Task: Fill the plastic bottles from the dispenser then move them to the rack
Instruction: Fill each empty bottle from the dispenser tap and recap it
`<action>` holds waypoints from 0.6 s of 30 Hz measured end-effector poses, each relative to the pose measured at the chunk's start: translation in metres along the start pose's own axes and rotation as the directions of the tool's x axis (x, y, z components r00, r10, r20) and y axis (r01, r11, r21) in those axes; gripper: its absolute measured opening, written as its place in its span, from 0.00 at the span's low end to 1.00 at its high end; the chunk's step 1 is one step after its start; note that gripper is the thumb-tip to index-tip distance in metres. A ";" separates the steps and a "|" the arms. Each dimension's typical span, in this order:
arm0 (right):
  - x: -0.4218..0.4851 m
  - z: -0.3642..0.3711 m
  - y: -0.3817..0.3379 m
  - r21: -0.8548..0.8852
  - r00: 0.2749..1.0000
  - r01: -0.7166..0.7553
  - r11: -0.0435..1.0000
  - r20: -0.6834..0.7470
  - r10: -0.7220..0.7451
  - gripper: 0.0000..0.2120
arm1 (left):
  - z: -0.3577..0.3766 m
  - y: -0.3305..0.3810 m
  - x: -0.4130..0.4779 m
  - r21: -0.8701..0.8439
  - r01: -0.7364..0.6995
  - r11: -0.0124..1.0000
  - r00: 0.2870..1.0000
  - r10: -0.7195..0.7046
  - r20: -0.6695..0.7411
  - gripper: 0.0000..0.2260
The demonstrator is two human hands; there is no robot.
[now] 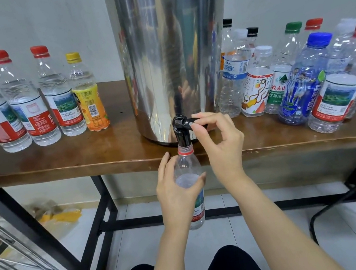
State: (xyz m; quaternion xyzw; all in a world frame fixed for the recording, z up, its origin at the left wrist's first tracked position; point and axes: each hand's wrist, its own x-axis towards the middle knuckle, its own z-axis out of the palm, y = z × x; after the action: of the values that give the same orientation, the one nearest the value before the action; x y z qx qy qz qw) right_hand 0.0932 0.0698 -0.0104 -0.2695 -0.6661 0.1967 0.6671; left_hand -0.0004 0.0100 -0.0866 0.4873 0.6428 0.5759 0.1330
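Observation:
A tall steel dispenser (172,48) stands on the wooden table (63,158), its black tap (181,131) jutting over the front edge. My left hand (177,193) grips an uncapped clear plastic bottle (186,164) with a red neck ring, held upright with its mouth right under the tap. Water stands about halfway up the bottle. My right hand (218,142) pinches the tap's black lever (190,121) between thumb and forefinger.
Several capped bottles with water (25,101) stand on the table to the left of the dispenser. A crowd of capped, mostly empty bottles (298,72) stands on the right. A metal rack frame (22,250) slants at lower left. My knees sit below.

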 end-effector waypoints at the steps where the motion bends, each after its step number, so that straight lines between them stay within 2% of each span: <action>1: 0.000 0.000 0.000 0.004 1.000 -0.001 1.000 -0.005 0.001 0.04 | 0.000 0.000 0.000 -0.001 0.000 1.000 1.000 0.000 -0.001 0.33; 18: -0.001 0.003 0.000 0.019 1.000 -0.004 1.000 -0.027 0.004 0.04 | 0.000 0.000 0.000 0.007 -0.004 1.000 1.000 0.004 -0.013 0.33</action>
State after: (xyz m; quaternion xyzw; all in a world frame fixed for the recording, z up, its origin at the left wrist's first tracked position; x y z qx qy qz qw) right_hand 0.0898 0.0693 -0.0110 -0.2669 -0.6546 0.2008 0.6782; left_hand -0.0002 0.0104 -0.0863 0.4855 0.6446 0.5770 0.1260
